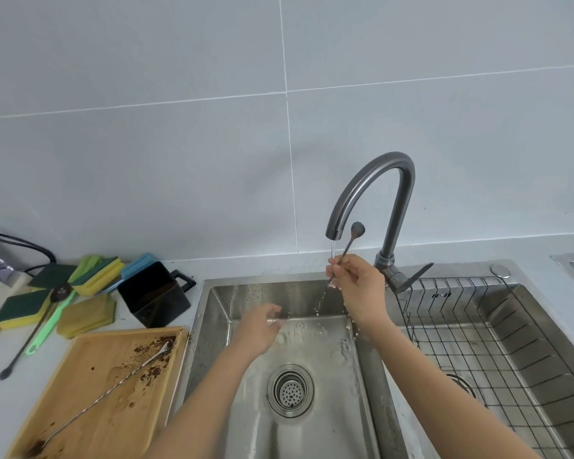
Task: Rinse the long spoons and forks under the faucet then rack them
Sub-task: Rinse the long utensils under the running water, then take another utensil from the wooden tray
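Note:
My right hand (358,286) grips a long dark spoon (353,238) by its shaft, bowl end up, right beside the faucet (378,193) spout. A thin stream of water runs from the spout onto my fingers and the shaft. My left hand (257,329) hovers lower over the left sink basin (312,425), fingers apart, holding nothing. A long twisted metal spoon (113,389) lies diagonally on the dirty wooden tray (90,425) to the left. The wire rack (497,352) sits in the right basin with nothing in it.
A black square cup (153,294) stands behind the tray. Sponges (90,276), a green brush (50,326) and a long dark spoon (30,336) lie on the counter at far left. The faucet lever (411,276) points right over the rack.

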